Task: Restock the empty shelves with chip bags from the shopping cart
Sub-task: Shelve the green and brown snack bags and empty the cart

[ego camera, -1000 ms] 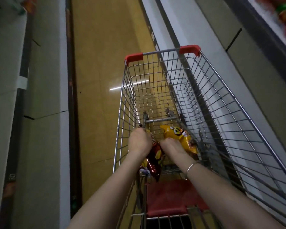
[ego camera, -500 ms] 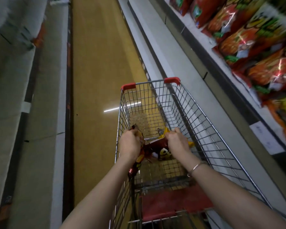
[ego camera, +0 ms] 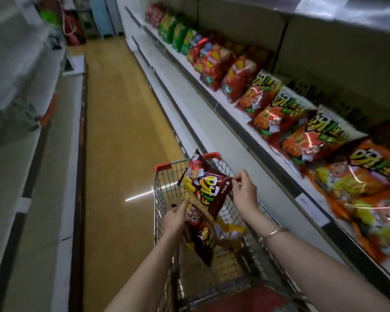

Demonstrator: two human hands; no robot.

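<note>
My right hand (ego camera: 244,194) pinches the edge of a dark brown chip bag (ego camera: 206,188), held above the wire shopping cart (ego camera: 167,183). My left hand (ego camera: 175,218) grips a second dark brown chip bag (ego camera: 200,239), which hangs down into the cart. A yellow bag (ego camera: 230,231) lies lower in the cart basket, partly hidden behind the two raised bags. The shelf (ego camera: 263,140) on the right carries a row of red, green and orange chip bags (ego camera: 273,113).
The aisle floor (ego camera: 122,136) runs ahead on the left of the cart. Grey shelving (ego camera: 32,136) lines the left side. Lower white shelf boards (ego camera: 189,102) on the right stand beside the cart. The cart's red child seat (ego camera: 239,298) is near my forearms.
Both hands have lifted out of the cart basket, each bringing a dark brown bag up. My view has risen and turned right, so the stocked shelf shows in full.
</note>
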